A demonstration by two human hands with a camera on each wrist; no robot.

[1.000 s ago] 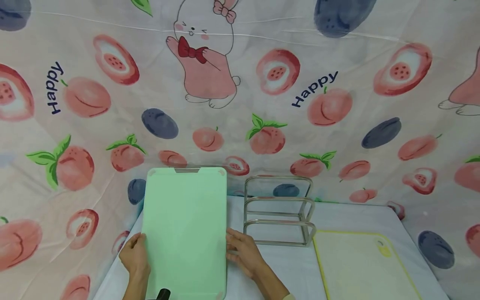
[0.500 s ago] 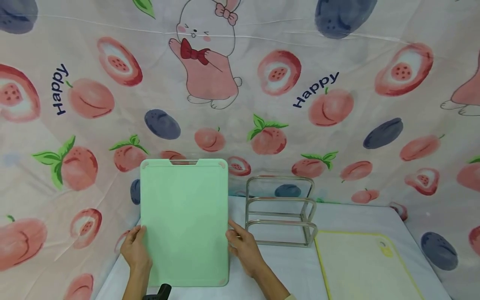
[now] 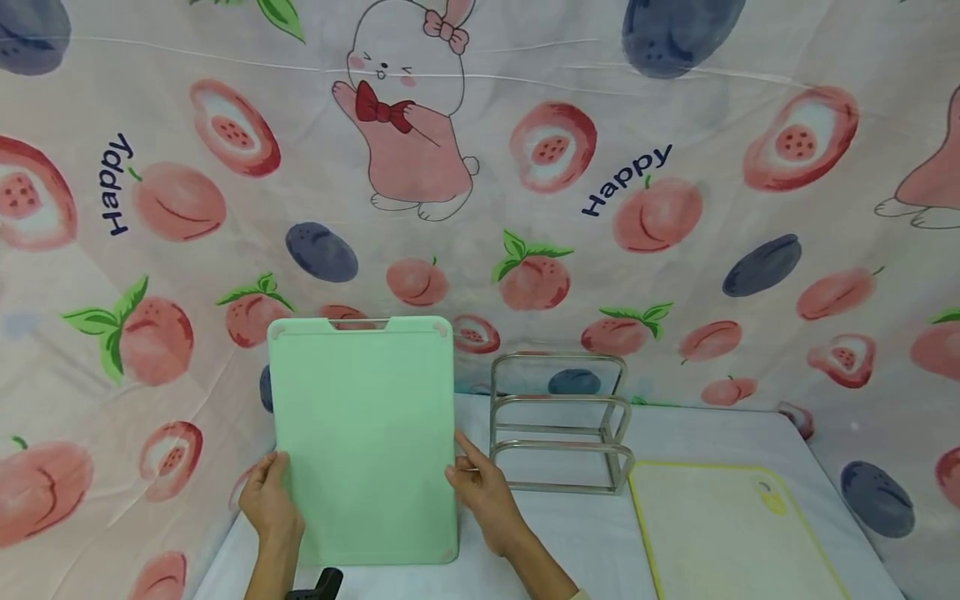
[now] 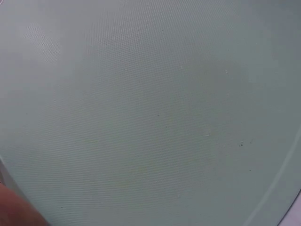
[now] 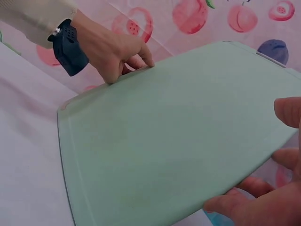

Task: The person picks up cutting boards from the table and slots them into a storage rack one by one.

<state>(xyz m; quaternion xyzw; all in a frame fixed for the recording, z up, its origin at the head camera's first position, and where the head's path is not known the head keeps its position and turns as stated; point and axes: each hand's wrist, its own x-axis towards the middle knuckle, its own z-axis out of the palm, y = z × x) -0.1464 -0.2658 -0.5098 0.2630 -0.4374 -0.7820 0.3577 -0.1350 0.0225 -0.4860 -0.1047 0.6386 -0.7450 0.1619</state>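
Observation:
A mint-green cutting board (image 3: 367, 442) with a handle slot along its top stands tilted up facing me, left of the middle in the head view. At its left edge my left hand (image 3: 270, 504) grips it, thumb toward the front. My right hand (image 3: 487, 500) holds the opposite edge. In the right wrist view, the right thumb (image 5: 288, 112) overlaps the board's face, while other fingers lie along the lower edge. The board's surface (image 4: 155, 113) fills almost the whole left wrist view, with part of a finger (image 4: 19, 209) in the lower left corner.
Right of the board, a metal wire rack (image 3: 558, 446) with several upright loops stands on the white-covered table (image 3: 712, 429). A pale cutting board (image 3: 727, 533) with a yellow rim lies flat at the right. Behind hangs a fruit-and-rabbit print cloth (image 3: 540, 208).
Both hands have lifted the green board, so its bottom edge now shows in the head view. It has shifted slightly left at the top. The rack and yellow-rimmed board stay put.

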